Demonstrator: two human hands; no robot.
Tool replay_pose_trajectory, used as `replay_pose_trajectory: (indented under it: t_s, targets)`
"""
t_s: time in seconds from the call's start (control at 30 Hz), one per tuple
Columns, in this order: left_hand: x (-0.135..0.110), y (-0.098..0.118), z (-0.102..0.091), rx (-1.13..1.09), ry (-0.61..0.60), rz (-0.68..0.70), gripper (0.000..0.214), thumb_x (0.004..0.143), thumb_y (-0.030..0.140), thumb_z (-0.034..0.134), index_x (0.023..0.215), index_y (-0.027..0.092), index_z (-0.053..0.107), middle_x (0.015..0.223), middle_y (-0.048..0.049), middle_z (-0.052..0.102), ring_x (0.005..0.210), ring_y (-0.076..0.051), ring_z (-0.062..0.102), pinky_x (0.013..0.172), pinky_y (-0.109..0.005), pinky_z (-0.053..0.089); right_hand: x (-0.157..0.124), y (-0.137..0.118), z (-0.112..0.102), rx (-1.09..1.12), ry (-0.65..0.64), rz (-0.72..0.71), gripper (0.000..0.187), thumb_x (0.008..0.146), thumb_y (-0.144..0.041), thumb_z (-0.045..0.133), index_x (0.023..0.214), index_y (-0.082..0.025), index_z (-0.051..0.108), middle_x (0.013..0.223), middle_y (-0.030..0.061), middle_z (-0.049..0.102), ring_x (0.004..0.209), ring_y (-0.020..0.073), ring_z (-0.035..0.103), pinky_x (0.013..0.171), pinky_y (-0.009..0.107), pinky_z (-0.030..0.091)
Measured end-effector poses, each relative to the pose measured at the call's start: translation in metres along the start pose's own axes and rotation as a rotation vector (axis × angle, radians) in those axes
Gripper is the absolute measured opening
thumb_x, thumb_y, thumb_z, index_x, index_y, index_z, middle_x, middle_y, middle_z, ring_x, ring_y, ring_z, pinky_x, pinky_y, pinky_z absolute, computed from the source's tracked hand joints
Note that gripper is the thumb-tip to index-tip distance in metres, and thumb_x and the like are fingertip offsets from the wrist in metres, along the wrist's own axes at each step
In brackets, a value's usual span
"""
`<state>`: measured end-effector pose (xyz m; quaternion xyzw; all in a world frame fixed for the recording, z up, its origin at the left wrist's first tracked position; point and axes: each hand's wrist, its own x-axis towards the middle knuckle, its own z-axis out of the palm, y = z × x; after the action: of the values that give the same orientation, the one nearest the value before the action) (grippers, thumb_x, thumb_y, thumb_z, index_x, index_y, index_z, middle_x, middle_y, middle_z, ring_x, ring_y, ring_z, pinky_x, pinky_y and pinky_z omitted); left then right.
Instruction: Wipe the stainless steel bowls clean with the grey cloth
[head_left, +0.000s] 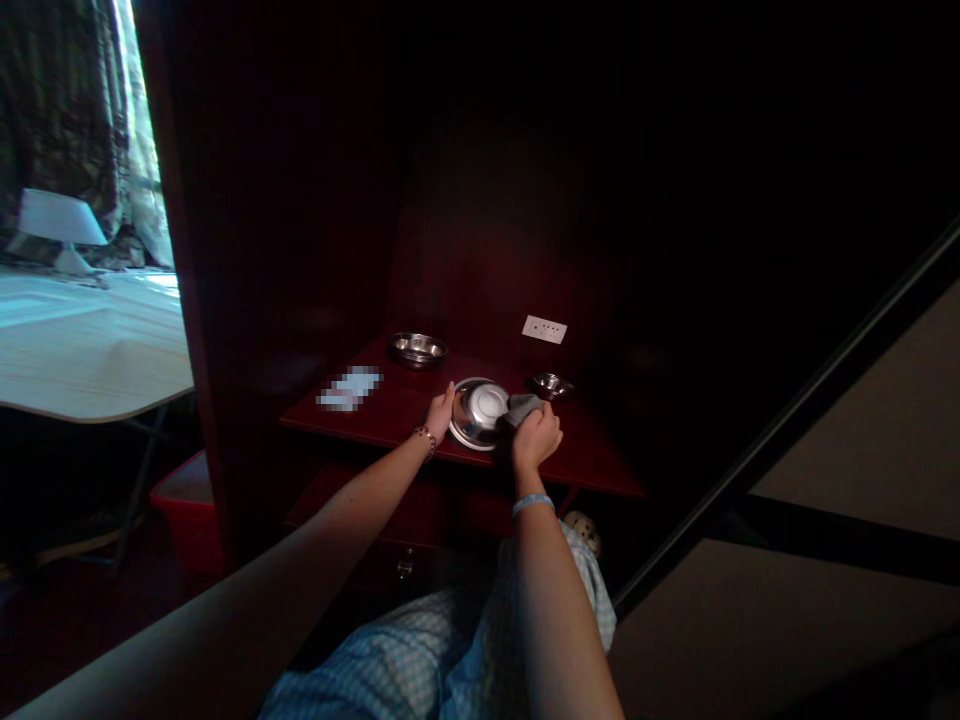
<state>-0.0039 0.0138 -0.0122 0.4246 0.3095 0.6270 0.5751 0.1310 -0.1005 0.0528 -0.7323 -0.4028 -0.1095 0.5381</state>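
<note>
A steel bowl (pixel 480 410) is tilted up on its edge on the dark red desk (pixel 600 455), its underside turned toward me. My left hand (pixel 440 411) grips the bowl's left rim and holds it. My right hand (pixel 536 436) is closed on a grey cloth (pixel 523 406) that presses against the bowl's right side. A bead bracelet sits on my left wrist and a pale band on my right.
A wider steel bowl (pixel 417 349) stands at the desk's back left and a small steel bowl (pixel 552 384) at the back right. A white wall socket (pixel 544 328) is behind. A pale table (pixel 82 350) and a red bin (pixel 187 505) lie to the left.
</note>
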Motion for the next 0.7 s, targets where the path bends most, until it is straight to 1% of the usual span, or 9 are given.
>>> replay_pose_trajectory:
  t_s: [0.07,0.13,0.3,0.43,0.57,0.63,0.7]
  targets:
    - [0.000,-0.001,0.001,0.012,0.013,0.006,0.056,0.077,0.068,0.060,0.070,0.014,0.069,0.068,-0.0072,0.070,0.073,-0.020,0.064,0.074,-0.029,0.047,-0.001,-0.001,0.000,-0.049,0.001,-0.042,0.041,0.083,-0.020,0.031,0.099,-0.016,0.068,0.096,0.0133,0.069,0.095,0.0275,0.057,0.086,0.039,0.037]
    - [-0.001,-0.001,0.002,0.030,0.019,0.005,0.057,0.076,0.070,0.060,0.069,0.014,0.068,0.067,-0.0069,0.069,0.071,-0.019,0.063,0.072,-0.029,0.046,-0.002,-0.001,-0.001,-0.075,0.007,-0.047,0.042,0.083,-0.019,0.030,0.099,-0.015,0.068,0.097,0.0140,0.068,0.096,0.0278,0.055,0.086,0.039,0.035]
    - [-0.002,-0.001,0.002,0.067,0.011,0.011,0.058,0.075,0.071,0.059,0.064,0.015,0.064,0.063,-0.0050,0.066,0.064,-0.017,0.060,0.066,-0.027,0.045,-0.002,0.004,0.001,-0.103,-0.024,-0.071,0.043,0.084,-0.019,0.031,0.104,-0.016,0.069,0.106,0.0152,0.068,0.100,0.0301,0.052,0.088,0.043,0.035]
    - [-0.002,0.000,0.002,0.098,-0.002,0.015,0.059,0.076,0.072,0.057,0.064,0.015,0.065,0.065,-0.0059,0.067,0.063,-0.017,0.059,0.066,-0.028,0.044,0.000,0.012,0.011,-0.022,-0.058,-0.123,0.043,0.082,-0.017,0.033,0.109,-0.016,0.068,0.114,0.0146,0.066,0.104,0.0298,0.051,0.092,0.043,0.037]
    - [-0.004,0.001,0.003,0.099,-0.006,0.025,0.059,0.077,0.071,0.056,0.066,0.014,0.068,0.070,-0.0080,0.070,0.068,-0.019,0.062,0.069,-0.029,0.045,0.002,0.019,0.025,0.120,-0.085,-0.173,0.047,0.077,-0.013,0.037,0.118,-0.010,0.061,0.119,0.0169,0.061,0.109,0.0262,0.053,0.100,0.038,0.037]
    - [-0.004,0.001,0.003,0.092,-0.007,0.015,0.059,0.077,0.071,0.056,0.068,0.014,0.069,0.071,-0.0088,0.071,0.070,-0.020,0.063,0.070,-0.029,0.046,0.003,0.021,0.028,0.138,-0.088,-0.159,0.048,0.077,-0.012,0.038,0.120,-0.009,0.059,0.120,0.0184,0.058,0.112,0.0258,0.053,0.101,0.037,0.038]
    - [-0.004,0.001,0.003,0.091,-0.006,0.009,0.059,0.078,0.070,0.056,0.068,0.014,0.069,0.072,-0.0091,0.072,0.071,-0.020,0.064,0.070,-0.029,0.046,0.002,0.022,0.027,0.108,-0.078,-0.124,0.047,0.078,-0.014,0.040,0.119,-0.010,0.060,0.122,0.0187,0.056,0.112,0.0268,0.052,0.100,0.038,0.038]
